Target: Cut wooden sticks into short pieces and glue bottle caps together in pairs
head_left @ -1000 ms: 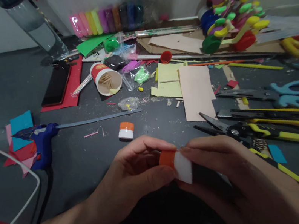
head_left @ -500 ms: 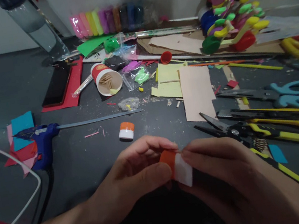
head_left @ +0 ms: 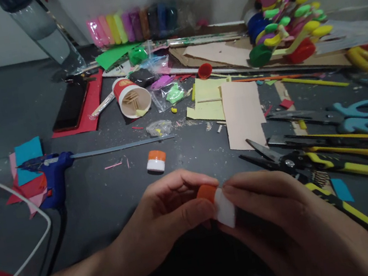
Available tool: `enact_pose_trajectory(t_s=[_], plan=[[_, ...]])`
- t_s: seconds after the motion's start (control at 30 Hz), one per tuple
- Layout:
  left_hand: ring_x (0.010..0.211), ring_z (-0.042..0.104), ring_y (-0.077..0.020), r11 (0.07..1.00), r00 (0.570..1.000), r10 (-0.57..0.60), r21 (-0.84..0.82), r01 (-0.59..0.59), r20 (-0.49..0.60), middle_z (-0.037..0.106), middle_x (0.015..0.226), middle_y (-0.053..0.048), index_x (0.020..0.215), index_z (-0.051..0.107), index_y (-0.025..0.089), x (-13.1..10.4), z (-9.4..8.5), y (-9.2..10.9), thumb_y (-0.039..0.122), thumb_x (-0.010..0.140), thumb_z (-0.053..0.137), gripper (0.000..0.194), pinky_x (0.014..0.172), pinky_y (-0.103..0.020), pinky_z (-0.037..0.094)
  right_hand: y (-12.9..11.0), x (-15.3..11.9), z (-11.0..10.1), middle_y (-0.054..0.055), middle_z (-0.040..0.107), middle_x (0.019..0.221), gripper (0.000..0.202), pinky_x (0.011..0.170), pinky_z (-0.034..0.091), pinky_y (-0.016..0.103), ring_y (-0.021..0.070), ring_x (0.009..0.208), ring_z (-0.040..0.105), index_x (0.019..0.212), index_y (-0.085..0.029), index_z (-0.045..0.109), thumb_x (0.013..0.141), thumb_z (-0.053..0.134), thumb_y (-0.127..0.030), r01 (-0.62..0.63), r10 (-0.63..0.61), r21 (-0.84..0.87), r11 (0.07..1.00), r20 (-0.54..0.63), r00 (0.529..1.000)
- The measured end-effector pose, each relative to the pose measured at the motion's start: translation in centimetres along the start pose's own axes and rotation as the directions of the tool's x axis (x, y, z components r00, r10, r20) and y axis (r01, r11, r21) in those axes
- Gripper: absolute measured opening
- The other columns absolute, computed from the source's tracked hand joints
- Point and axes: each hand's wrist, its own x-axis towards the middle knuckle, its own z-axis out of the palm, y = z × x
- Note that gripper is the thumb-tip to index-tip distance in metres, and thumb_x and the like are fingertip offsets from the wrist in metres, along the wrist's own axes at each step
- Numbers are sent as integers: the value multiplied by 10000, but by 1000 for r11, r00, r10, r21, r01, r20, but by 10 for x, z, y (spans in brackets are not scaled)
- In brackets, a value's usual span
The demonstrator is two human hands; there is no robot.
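Observation:
Between my two hands is a small orange-and-white piece (head_left: 224, 207), its orange part to the left and its white part to the right. My left hand (head_left: 178, 209) pinches the orange part between thumb and fingers. The fingertips of my right hand (head_left: 269, 208) press on the white part; its lower fingers are partly hidden in shadow. A similar orange-and-white piece (head_left: 156, 161) stands on the dark table just beyond my left hand.
A blue glue gun (head_left: 55, 178) with a long glue stick lies left, near a white cable (head_left: 12, 190). Open pliers (head_left: 289, 163) and blue-handled scissors (head_left: 353, 116) lie right. Beyond are a tipped paper cup (head_left: 132, 97), pale card (head_left: 243, 114), a phone (head_left: 71, 105) and a bottle (head_left: 47, 38).
The held piece has turned slightly, and my left thumb has shifted a little to the right over it. Both hands otherwise stay in nearly the same place.

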Motion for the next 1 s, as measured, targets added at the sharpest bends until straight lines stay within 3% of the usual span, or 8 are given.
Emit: enact_pose_trajectory(t_s=[0.17,0.4,0.83,1.0], plan=[[921,664,-140,998,995,63,15,-65,82,732,1041,-26,1184,685,293,-4,-2,0,345,862,753,333,814,-238,513,-2,2,-4,35,678,984,167,666,581,205,142,804,685,1143,-232,531,1050,489,-365,-56,58,63,996,-30,998],[822,649,-115,998,997,13,54,-18,77,726,937,-7,1079,696,269,-5,-3,-1,278,870,747,216,727,-213,487,-3,3,-8,5,683,950,145,631,562,184,103,674,649,1142,-255,504,1061,473,-372,-107,109,97,990,-22,994],[741,629,-107,1000,995,-7,9,7,101,713,875,-15,1055,687,231,-1,-6,-6,246,861,752,205,706,-228,515,-1,4,-4,18,681,926,92,624,531,174,118,776,681,1037,-225,519,1038,521,-317,-56,59,132,990,-18,998],[728,647,-96,998,994,-21,-53,27,104,699,860,-4,1035,679,222,-2,-4,-5,247,904,703,136,660,-198,529,1,4,-3,-12,661,935,152,647,530,157,95,768,665,1146,-250,516,1041,533,-358,-123,129,199,972,-15,992]])
